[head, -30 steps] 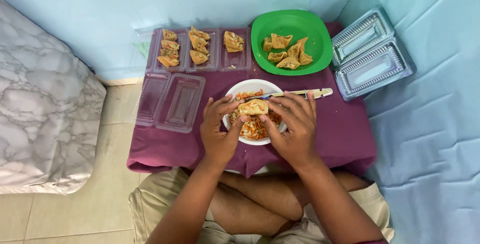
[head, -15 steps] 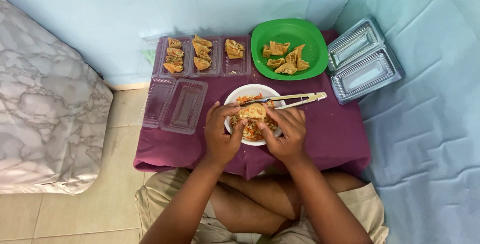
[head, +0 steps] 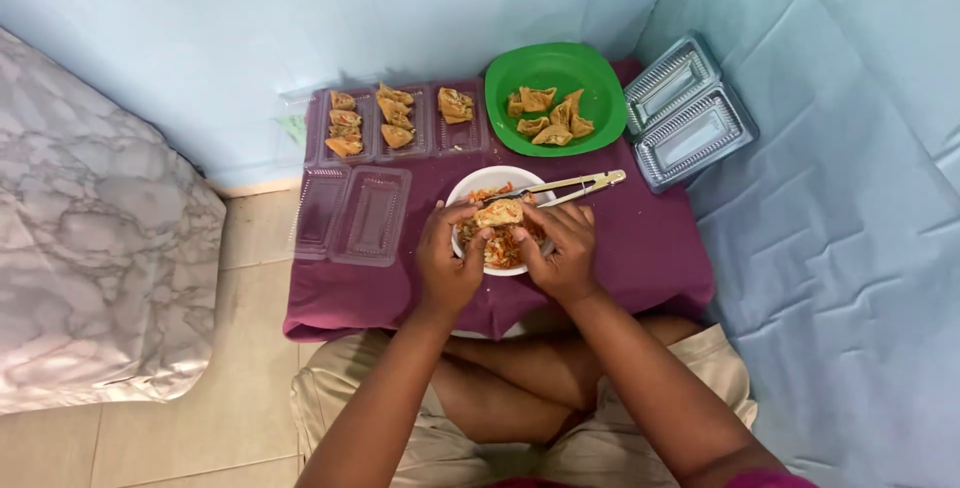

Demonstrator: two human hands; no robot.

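Over a white bowl [head: 478, 184] of orange shredded filling, my left hand [head: 446, 256] and my right hand [head: 561, 248] both pinch a folded tan pastry [head: 499, 213]. Metal tongs [head: 575, 186] rest across the bowl's far rim, pointing right. Behind the bowl stands a green plate [head: 590, 71] with several folded pastries. To its left, clear plastic trays [head: 425, 143] hold more pastries in rows. Everything sits on a low table under a maroon cloth [head: 640, 248].
Two empty clear lids or trays [head: 352, 216] lie at the table's left front. Stacked clear plastic containers [head: 690, 113] sit on the blue sheet at the right. A marble-patterned cushion [head: 90, 248] lies to the left on the tiled floor. My crossed legs are under the table's near edge.
Both hands stay on the pastry over the bowl, the fingers working along its edges. The view has shifted slightly; nothing else on the table has moved.
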